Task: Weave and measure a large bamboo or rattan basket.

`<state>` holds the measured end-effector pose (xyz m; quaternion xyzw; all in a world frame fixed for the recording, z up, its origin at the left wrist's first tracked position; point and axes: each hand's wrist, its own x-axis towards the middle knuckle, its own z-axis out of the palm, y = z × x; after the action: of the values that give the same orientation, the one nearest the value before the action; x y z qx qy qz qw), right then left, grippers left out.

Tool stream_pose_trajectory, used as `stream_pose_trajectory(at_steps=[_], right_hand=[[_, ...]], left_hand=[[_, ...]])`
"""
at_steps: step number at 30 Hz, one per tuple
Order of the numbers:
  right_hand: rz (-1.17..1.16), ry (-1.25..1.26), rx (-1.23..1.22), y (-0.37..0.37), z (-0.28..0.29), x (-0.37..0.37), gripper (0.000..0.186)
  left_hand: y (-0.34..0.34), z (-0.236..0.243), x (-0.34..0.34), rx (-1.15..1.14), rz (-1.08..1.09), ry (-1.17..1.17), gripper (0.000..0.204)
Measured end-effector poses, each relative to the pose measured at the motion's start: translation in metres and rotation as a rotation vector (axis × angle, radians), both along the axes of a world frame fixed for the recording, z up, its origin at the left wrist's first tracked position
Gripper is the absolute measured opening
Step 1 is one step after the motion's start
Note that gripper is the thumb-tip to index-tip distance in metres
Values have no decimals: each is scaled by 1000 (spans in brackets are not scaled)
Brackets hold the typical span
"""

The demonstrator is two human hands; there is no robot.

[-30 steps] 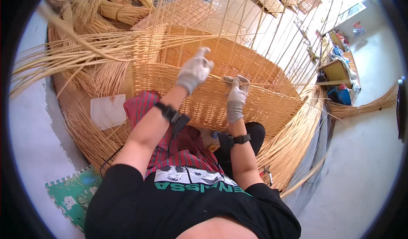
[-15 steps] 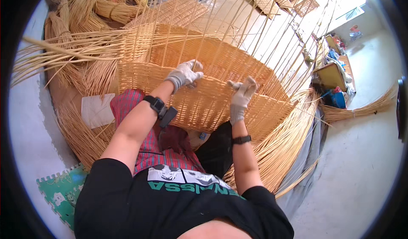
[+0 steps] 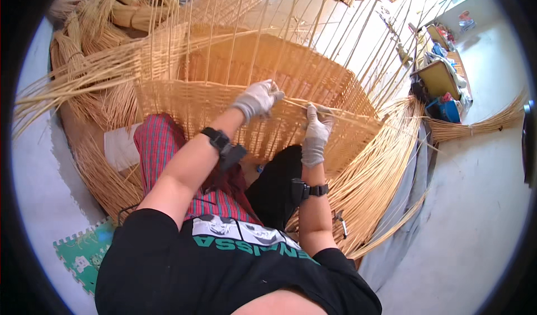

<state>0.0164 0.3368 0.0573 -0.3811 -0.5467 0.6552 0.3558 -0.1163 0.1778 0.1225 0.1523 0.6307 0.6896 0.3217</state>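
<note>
I judge the basket (image 3: pixel 284 126) light and springy, best held by its near rim, where my right hand (image 3: pixel 316 133) clamps; my left hand's (image 3: pixel 257 100) closure I can't tell

The gloved left hand (image 3: pixel 258 99) sits slightly farther forward than the gloved right hand (image 3: pixel 317 130), near but apart from it. The left fingers bend toward the right hand, their exact grip unclear. The right thumb points up, fingers curled beside it. Behind the hands, the left forearm (image 3: pixel 190 161) slants inward; the right forearm (image 3: pixel 315 214) runs nearly straight.
</note>
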Motion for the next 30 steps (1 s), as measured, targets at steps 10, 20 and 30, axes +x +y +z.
stream_pose_trajectory(at_steps=[10, 20, 30], right_hand=[[74, 454, 416, 26, 65, -22, 29], [-28, 34, 145, 79, 35, 61, 20], [96, 560, 350, 135, 38, 59, 22]], left_hand=[[16, -25, 10, -438, -75, 177, 36], [92, -8, 58, -412, -100, 573, 30], [116, -27, 63, -342, -124, 88, 25]])
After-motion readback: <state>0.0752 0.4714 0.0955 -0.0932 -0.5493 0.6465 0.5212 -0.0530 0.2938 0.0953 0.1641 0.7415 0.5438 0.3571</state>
